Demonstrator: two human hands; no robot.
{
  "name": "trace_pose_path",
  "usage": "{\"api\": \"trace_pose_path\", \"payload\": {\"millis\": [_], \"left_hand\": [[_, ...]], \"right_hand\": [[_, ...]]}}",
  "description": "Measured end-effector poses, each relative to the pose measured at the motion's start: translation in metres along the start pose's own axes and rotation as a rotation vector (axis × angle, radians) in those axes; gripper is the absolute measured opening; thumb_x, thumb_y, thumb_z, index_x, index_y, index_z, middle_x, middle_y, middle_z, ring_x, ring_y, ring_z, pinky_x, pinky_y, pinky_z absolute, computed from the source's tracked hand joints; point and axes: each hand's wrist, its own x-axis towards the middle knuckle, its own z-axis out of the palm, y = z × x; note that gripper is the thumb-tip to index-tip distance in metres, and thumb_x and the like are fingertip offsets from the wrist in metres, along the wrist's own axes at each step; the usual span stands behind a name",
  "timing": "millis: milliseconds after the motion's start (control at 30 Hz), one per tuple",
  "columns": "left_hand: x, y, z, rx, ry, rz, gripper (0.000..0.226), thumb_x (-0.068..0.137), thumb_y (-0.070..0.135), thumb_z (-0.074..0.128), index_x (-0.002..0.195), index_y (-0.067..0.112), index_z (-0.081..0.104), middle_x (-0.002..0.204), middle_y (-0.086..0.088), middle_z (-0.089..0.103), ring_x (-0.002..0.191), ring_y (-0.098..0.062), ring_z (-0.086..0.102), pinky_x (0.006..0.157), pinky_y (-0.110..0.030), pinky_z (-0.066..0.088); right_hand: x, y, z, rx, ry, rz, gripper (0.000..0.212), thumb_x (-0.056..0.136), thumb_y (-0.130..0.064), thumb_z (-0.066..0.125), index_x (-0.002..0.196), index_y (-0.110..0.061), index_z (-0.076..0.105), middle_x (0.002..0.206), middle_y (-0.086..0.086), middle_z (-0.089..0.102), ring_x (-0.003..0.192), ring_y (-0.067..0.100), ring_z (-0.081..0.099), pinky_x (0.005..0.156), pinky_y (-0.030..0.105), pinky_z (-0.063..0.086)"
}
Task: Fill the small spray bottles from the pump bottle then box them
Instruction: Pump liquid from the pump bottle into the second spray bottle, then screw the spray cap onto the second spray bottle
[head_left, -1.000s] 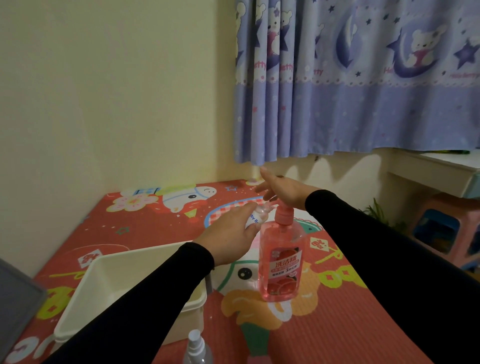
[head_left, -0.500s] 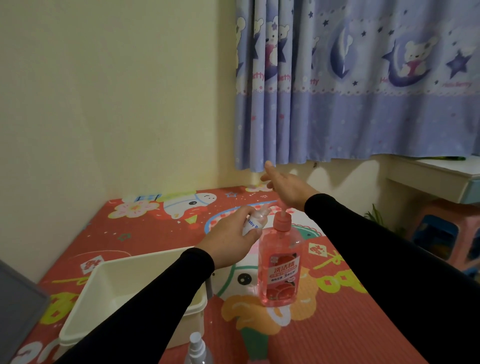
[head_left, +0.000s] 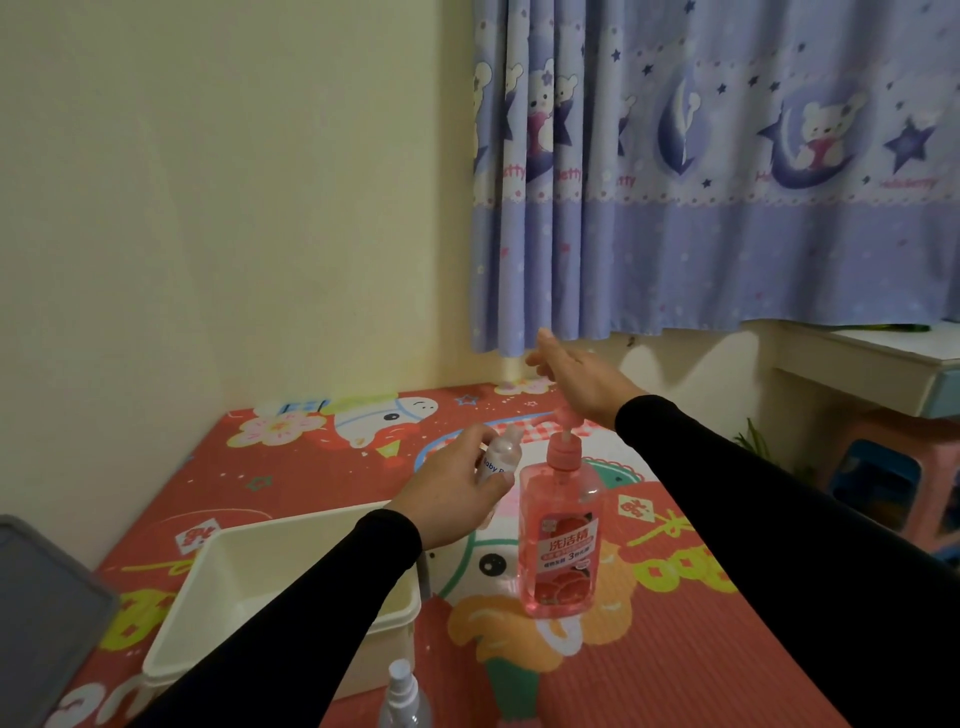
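A pink pump bottle (head_left: 562, 540) with a red label stands upright on the red cartoon mat. My right hand (head_left: 576, 382) rests flat, fingers spread, on top of its raised pump head. My left hand (head_left: 457, 493) grips a small clear spray bottle (head_left: 501, 457) tilted with its neck toward the pump spout, just left of the pump bottle. A second small spray bottle (head_left: 404, 696) with its white sprayer on stands at the bottom edge. A cream plastic box (head_left: 208, 608) sits open to the left, partly hidden by my left sleeve.
A grey lid or panel (head_left: 41, 608) lies at the left edge. The mat (head_left: 675, 665) meets a yellow wall behind, with a purple curtain (head_left: 727, 171) on the right. A white shelf (head_left: 883, 358) and coloured plastic stools (head_left: 893, 478) stand at the far right.
The pump head has risen from pressed down to extended, and my right hand has lifted with it. My left hand keeps the small bottle at the spout. My view has tilted upward.
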Motion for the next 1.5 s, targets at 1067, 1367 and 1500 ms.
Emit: {"api": "trace_pose_path", "payload": {"millis": [1067,1367,1500], "left_hand": [[-0.166,-0.035,-0.062,-0.181,0.322,-0.098,0.027,0.093,0.029,0.061,0.115,0.027,0.045,0.111,0.000,0.064,0.094,-0.014,0.063,0.067,-0.021,0.047],[-0.208,-0.050,-0.066,-0.120,0.362,-0.173,0.027,0.094,0.029,0.060,0.115,0.025,0.044,0.110,-0.001,0.063,0.094,-0.015,0.062,0.073,-0.030,0.050],[-0.220,-0.055,-0.067,-0.121,0.364,-0.188,0.026,0.094,0.029,0.059,0.115,0.023,0.044,0.108,-0.001,0.064,0.092,-0.015,0.063,0.069,-0.026,0.049]], "right_hand": [[-0.178,-0.041,0.063,-0.170,-0.049,-0.418,0.048,0.102,-0.044,0.030,0.131,-0.018,0.057,0.131,0.000,0.061,0.122,0.014,0.053,0.100,0.028,0.039],[-0.226,-0.048,0.126,-0.335,-0.248,-0.652,0.051,0.098,-0.054,0.031,0.133,-0.025,0.054,0.122,-0.003,0.062,0.105,0.014,0.060,0.082,0.028,0.045],[-0.238,-0.043,0.161,-0.441,-0.415,-0.752,0.043,0.097,-0.041,0.041,0.136,-0.025,0.052,0.129,0.002,0.059,0.110,0.024,0.059,0.086,0.035,0.047]]}}
